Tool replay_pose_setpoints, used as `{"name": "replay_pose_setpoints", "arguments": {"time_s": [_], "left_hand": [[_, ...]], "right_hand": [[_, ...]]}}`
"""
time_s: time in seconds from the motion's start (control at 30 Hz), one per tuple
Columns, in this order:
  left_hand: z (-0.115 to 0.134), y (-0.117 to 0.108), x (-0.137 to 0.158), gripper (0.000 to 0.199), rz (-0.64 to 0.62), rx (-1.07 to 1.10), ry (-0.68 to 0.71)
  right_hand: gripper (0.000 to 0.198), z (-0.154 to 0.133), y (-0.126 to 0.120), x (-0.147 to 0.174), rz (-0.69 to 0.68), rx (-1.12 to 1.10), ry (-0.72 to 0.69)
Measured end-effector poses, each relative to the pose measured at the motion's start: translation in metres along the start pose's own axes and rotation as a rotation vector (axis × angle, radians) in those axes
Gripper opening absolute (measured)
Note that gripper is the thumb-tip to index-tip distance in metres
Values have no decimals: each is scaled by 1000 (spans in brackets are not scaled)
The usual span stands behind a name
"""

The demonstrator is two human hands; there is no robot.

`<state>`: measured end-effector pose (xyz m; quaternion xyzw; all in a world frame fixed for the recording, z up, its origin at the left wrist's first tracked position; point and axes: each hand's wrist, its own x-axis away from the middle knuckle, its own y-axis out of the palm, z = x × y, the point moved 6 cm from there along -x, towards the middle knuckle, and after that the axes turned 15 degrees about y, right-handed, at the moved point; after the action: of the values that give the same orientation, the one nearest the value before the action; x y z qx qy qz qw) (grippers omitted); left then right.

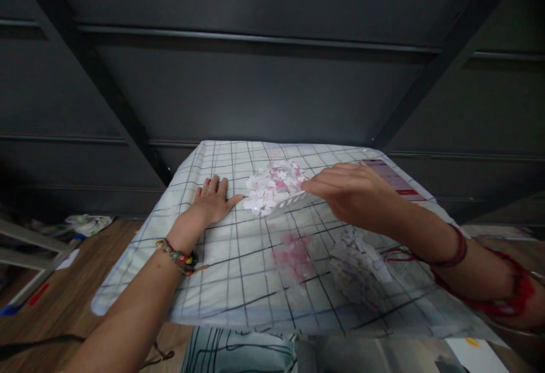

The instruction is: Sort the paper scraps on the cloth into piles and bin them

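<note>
My left hand (pixel 212 200) lies flat on the white checked cloth (pixel 230 271), fingers spread, holding nothing. Its thumb points at a heap of torn white and pink paper scraps (pixel 275 183) and almost reaches it. On the heap's other side, my right hand (pixel 347 191) is closed on the edge of a thin white slotted piece (pixel 293 202), which leans along the near side of the scraps. The whole shape of that piece cannot be made out. Closer to me lie a clear plastic bag with pink contents (pixel 294 256) and another clear bag of white paper scraps (pixel 357 265).
A phone (pixel 394 180) with a lit screen rests at the table's far right. Dark panelled wall (pixel 264 89) stands directly behind the table. At the left, a metal-framed stand (pixel 38 265) is on the wooden floor. A patterned blue-green fabric (pixel 238 350) shows below the near edge.
</note>
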<state>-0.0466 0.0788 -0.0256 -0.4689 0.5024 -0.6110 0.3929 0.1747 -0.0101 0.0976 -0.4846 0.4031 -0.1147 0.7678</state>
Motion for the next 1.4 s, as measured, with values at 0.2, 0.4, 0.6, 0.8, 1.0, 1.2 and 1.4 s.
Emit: {"name": "replay_pose_setpoints", "arguments": {"time_s": [0.2,0.4,0.6,0.8,1.0,1.2,1.4], "left_hand": [[1,-1,2,75,-15,1,0],[0,-1,2,75,-12,6,-2],[0,-1,2,75,-4,13,-2],[0,-2,3,75,-13,1,-4],[-1,-2,2,77,3,21,18],[-2,-1,1,79,34,15,44],[-2,0,0,77,35,7,39]], "right_hand": [[30,6,-2,1,-26,-26,28],[29,0,2,-2,-15,131,9],[31,2,-9,2,-39,-33,51],[30,-2,-8,1,2,78,19],[30,2,-7,2,14,17,55],[28,-17,0,-19,37,197,35],[25,-43,4,-31,65,227,-11]]}}
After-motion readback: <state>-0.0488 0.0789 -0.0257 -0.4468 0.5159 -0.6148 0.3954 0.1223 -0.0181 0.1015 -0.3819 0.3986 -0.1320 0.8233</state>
